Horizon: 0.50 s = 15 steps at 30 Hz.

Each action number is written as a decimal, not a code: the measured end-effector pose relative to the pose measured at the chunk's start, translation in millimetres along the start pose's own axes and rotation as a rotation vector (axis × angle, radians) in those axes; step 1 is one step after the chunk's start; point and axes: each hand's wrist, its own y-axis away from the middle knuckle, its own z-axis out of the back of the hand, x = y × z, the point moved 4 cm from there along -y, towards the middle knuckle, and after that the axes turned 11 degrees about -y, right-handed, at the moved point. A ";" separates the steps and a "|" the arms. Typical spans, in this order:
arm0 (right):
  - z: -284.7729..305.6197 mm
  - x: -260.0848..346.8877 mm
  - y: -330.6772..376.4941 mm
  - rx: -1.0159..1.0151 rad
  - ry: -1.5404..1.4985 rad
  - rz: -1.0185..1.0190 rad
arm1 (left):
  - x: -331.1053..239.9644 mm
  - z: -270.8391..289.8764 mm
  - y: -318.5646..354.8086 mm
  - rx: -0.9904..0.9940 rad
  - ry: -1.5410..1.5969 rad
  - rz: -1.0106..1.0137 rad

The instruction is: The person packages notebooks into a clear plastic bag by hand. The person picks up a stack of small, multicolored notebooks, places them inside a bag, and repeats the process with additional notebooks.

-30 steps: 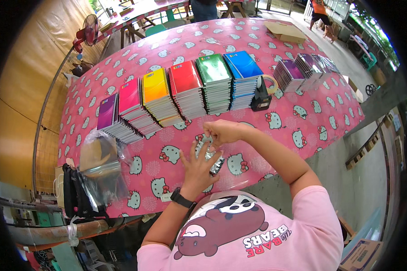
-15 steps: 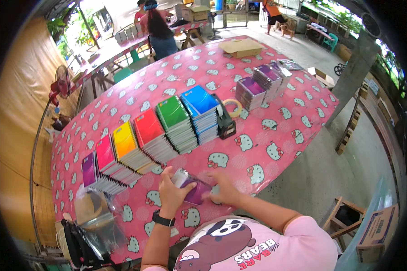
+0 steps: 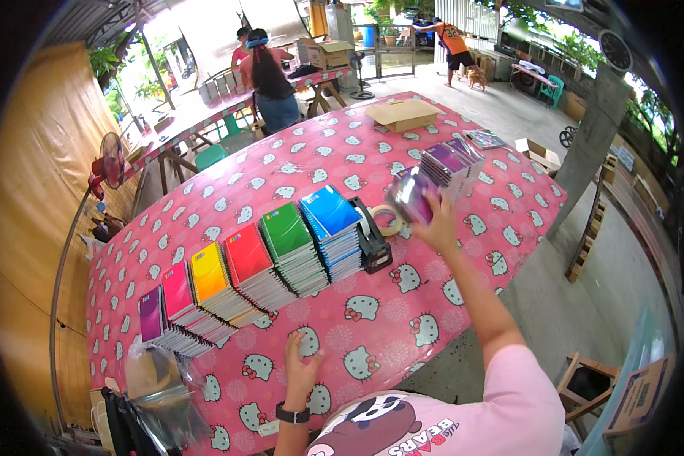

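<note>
Tabletop [image 3: 433,319]: pink cloth printed with white cat faces; it carries everything below, and each place here is given relative to it.
Notebook row [image 3: 281,254]: spiral notebooks stacked by colour across the tabletop's middle, running purple, pink, orange, red, green, blue from the person's left to right.
Wrapped packs [image 3: 450,161]: purple bundles stacked toward the tabletop's far right side, just beyond the raised hand.
Tape dispenser [image 3: 372,242]: black, standing on the tabletop against the blue stack's right end.
Right hand [image 3: 433,220]: lifted above the tabletop's right part, fingers clamped on a shiny wrapped pack [image 3: 410,194] held tilted in the air near the purple bundles.
Left hand [image 3: 302,365]: flat on the tabletop's near edge, fingers spread, holding nothing.
Handling: the pack looks light and fairly stiff as a block, but its clear film is probably slippery; a grip across the short edge with thumb under seems safest.
Change: half a second ago both hands worked the pack low on the near tabletop; now the right arm is stretched out with it and the left hand stays behind.
</note>
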 end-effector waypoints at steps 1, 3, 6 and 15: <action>-7.8 -9.1 -24.6 -0.017 0.046 0.026 | 0.6 5.0 6.1 -0.028 -0.061 -0.049; -29.1 -33.9 -56.9 0.118 0.315 -0.021 | 2.0 17.8 18.5 -0.098 -0.190 -0.071; -59.7 -92.9 -58.2 0.249 0.532 -0.214 | 15.5 40.0 34.1 -0.197 -0.304 -0.012; -50.6 13.8 17.5 -0.027 -0.825 -0.264 | 59.4 185.6 91.1 -0.775 -0.425 0.224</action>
